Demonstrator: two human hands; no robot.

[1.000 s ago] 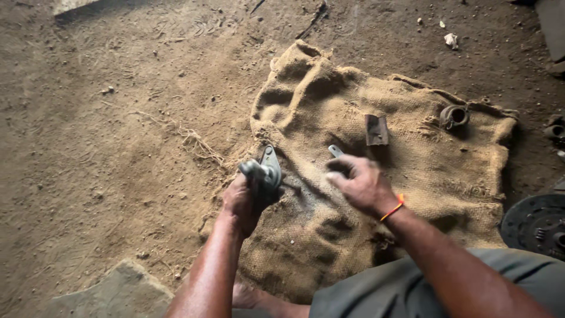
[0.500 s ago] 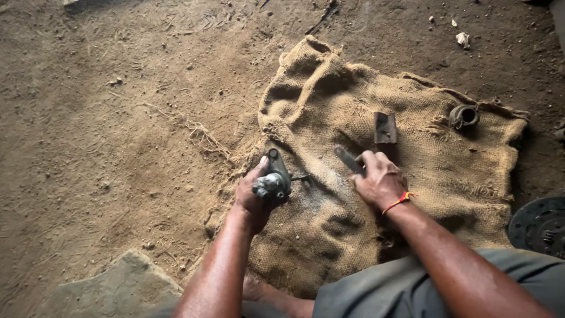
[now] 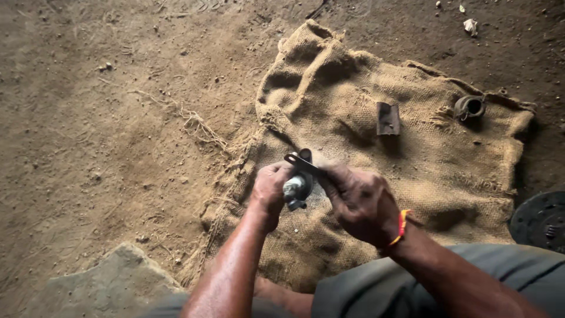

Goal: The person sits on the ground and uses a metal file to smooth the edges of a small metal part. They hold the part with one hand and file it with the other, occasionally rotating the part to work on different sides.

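Observation:
My left hand (image 3: 269,191) grips a small grey metal part (image 3: 297,187) with a rounded body, held above a burlap sack (image 3: 447,171) spread on the dirt floor. My right hand (image 3: 360,200) holds a dark flat wrench (image 3: 301,162) whose head rests on top of the metal part. An orange and red band circles my right wrist. Both hands meet over the sack's left half.
On the sack lie a small rectangular metal piece (image 3: 388,118) and a rusty ring-shaped part (image 3: 469,108). A dark round disc (image 3: 541,221) sits at the right edge. A flat stone (image 3: 103,285) lies at the lower left. Loose fibres (image 3: 197,126) trail over the dirt.
My right hand picked the wrench up off the sack and brought it left onto the metal part. My left hand stayed roughly in place with the part.

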